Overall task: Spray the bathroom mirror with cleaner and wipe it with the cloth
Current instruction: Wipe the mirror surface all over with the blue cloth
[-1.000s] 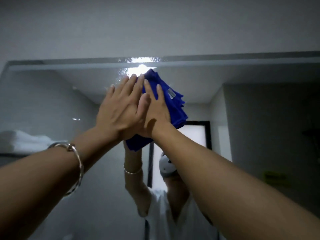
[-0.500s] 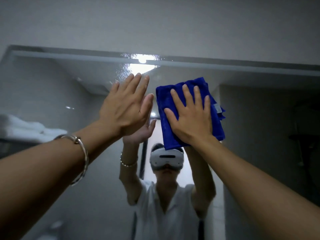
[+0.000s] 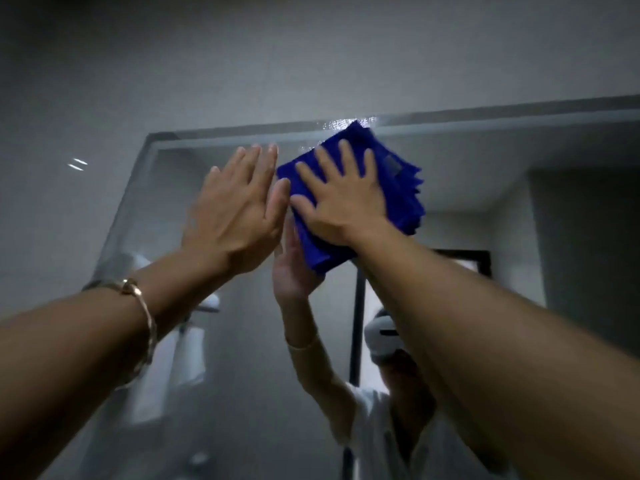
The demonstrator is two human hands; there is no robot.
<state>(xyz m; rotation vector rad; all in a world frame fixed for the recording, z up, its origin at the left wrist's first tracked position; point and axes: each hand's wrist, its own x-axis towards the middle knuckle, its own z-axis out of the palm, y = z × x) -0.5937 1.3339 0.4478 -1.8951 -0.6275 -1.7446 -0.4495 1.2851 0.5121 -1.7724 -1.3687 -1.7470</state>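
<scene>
A folded blue cloth (image 3: pixel 401 188) is pressed flat against the bathroom mirror (image 3: pixel 485 161) just under its top edge. My right hand (image 3: pixel 341 199) lies spread on the cloth and holds it to the glass. My left hand (image 3: pixel 239 209) is raised flat beside it on the left, fingers together, palm toward the mirror, holding nothing; a metal bracelet (image 3: pixel 138 327) sits on that wrist. Wet droplets glint on the glass above the cloth. No spray bottle is in view.
The mirror's top left corner (image 3: pixel 152 136) meets a grey wall (image 3: pixel 242 64). Reflected in the glass are my raised arms, a white shirt, white towels (image 3: pixel 187 351) on a rack at left and a dark door frame (image 3: pixel 356 323).
My right hand has slid the cloth up and left to the mirror's top edge, close beside my left hand. The view has swung right, so the mirror's left corner now shows.
</scene>
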